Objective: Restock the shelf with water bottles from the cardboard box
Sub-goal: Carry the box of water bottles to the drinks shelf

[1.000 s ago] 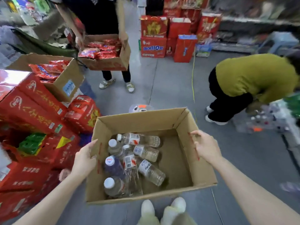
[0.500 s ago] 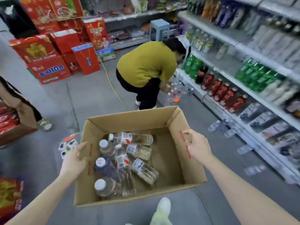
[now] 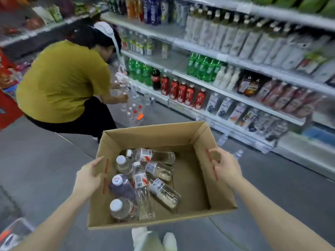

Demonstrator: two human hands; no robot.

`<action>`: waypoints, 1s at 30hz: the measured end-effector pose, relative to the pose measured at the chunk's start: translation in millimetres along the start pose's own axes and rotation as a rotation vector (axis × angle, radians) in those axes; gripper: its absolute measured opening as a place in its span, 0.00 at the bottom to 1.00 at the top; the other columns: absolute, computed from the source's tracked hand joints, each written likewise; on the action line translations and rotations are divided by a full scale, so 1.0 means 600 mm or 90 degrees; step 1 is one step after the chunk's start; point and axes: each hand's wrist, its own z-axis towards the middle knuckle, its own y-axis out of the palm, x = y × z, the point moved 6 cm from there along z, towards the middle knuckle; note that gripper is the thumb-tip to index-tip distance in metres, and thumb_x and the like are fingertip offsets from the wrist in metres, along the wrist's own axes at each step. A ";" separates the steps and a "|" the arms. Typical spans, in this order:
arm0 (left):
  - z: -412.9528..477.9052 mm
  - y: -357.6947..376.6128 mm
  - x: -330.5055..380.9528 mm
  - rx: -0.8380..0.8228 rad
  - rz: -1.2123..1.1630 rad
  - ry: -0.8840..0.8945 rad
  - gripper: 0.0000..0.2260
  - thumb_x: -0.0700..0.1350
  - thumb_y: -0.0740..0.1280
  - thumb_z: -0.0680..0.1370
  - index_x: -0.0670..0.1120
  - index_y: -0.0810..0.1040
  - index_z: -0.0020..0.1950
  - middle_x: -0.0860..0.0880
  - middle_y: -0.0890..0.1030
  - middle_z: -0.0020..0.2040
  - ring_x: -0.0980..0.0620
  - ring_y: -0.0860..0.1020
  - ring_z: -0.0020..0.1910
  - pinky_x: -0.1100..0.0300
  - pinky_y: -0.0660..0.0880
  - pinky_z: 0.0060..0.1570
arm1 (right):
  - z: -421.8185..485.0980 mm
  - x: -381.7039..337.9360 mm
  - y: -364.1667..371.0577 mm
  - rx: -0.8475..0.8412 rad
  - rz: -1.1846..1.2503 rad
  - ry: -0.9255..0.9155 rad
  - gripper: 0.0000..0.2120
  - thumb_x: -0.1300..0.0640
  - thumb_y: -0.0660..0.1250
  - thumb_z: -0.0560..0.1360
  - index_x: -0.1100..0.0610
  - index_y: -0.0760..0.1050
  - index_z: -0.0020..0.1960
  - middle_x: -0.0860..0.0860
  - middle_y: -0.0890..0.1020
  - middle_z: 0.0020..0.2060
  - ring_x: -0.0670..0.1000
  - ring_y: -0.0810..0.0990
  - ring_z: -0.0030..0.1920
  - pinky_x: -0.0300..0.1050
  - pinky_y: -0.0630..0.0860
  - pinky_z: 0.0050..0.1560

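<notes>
A: Box colour?
B: Plain brown corrugated cardboard box (image 3: 154, 132). Red dashed stripes (image 3: 107, 166) on the left and right flaps.
A: Contents?
B: Clear plastic water bottles (image 3: 164, 193), white caps, labels white with red and blue. One violet-tinted plastic bottle (image 3: 122, 189) near left, white cap with a red-blue logo.
A: Right side?
B: White metal shelf (image 3: 199, 50). Green plastic soda bottles (image 3: 201, 67), red-labelled drink bottles (image 3: 181, 92) below, dark cola bottle (image 3: 156, 78) with a red label left of those.
A: Rest?
B: Smooth grey floor (image 3: 45, 169). Far-left person: mustard-yellow short-sleeved shirt (image 3: 63, 80), black trousers (image 3: 94, 120).
</notes>
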 end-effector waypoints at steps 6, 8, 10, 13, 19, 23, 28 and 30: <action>0.124 0.099 0.110 -0.078 0.031 0.075 0.27 0.31 0.67 0.69 0.50 0.76 0.65 0.45 0.80 0.60 0.42 0.77 0.59 0.53 0.72 0.57 | 0.059 0.076 -0.041 0.042 0.018 0.088 0.19 0.64 0.64 0.75 0.44 0.74 0.61 0.46 0.81 0.55 0.52 0.81 0.47 0.43 0.77 0.42; 0.172 0.134 0.142 -0.110 0.022 0.095 0.28 0.30 0.67 0.68 0.50 0.76 0.65 0.46 0.80 0.60 0.44 0.77 0.60 0.53 0.73 0.59 | 0.085 0.099 -0.048 0.044 0.010 0.127 0.19 0.63 0.63 0.75 0.43 0.73 0.61 0.47 0.81 0.56 0.54 0.79 0.53 0.46 0.76 0.47; 0.219 0.170 0.180 -0.139 0.026 0.123 0.27 0.31 0.68 0.68 0.50 0.76 0.65 0.45 0.80 0.60 0.44 0.77 0.60 0.52 0.73 0.60 | 0.110 0.122 -0.053 0.051 0.005 0.166 0.19 0.63 0.63 0.76 0.43 0.73 0.61 0.48 0.81 0.56 0.55 0.78 0.55 0.48 0.76 0.49; 0.287 0.221 0.242 -0.171 0.046 0.159 0.27 0.31 0.68 0.68 0.49 0.77 0.65 0.44 0.80 0.59 0.43 0.78 0.59 0.52 0.73 0.58 | 0.151 0.153 -0.062 0.071 0.022 0.218 0.18 0.63 0.64 0.76 0.44 0.73 0.61 0.48 0.81 0.56 0.54 0.79 0.55 0.46 0.76 0.49; 0.414 0.327 0.363 -0.241 0.068 0.217 0.27 0.29 0.67 0.68 0.48 0.76 0.64 0.46 0.79 0.61 0.44 0.76 0.62 0.54 0.71 0.61 | 0.245 0.214 -0.083 0.106 0.056 0.308 0.18 0.63 0.63 0.77 0.43 0.73 0.61 0.47 0.81 0.55 0.53 0.80 0.51 0.50 0.79 0.47; 0.472 0.401 0.439 -0.262 0.086 0.235 0.28 0.29 0.64 0.68 0.49 0.76 0.65 0.47 0.79 0.62 0.46 0.75 0.63 0.55 0.70 0.63 | 0.299 0.270 -0.088 0.131 0.074 0.367 0.17 0.62 0.62 0.77 0.45 0.73 0.60 0.48 0.82 0.52 0.53 0.81 0.42 0.47 0.78 0.43; 0.536 0.539 0.509 -0.278 0.083 0.251 0.27 0.29 0.65 0.68 0.48 0.77 0.64 0.47 0.79 0.61 0.47 0.76 0.62 0.55 0.70 0.64 | 0.390 0.374 -0.069 0.142 0.068 0.412 0.16 0.63 0.63 0.76 0.45 0.73 0.59 0.50 0.84 0.45 0.56 0.81 0.39 0.53 0.79 0.43; 0.553 0.584 0.529 -0.263 0.093 0.251 0.26 0.29 0.65 0.69 0.46 0.77 0.64 0.46 0.79 0.61 0.47 0.76 0.62 0.59 0.69 0.62 | 0.423 0.408 -0.058 0.147 0.074 0.418 0.16 0.63 0.63 0.76 0.46 0.74 0.58 0.51 0.84 0.45 0.57 0.81 0.39 0.51 0.79 0.42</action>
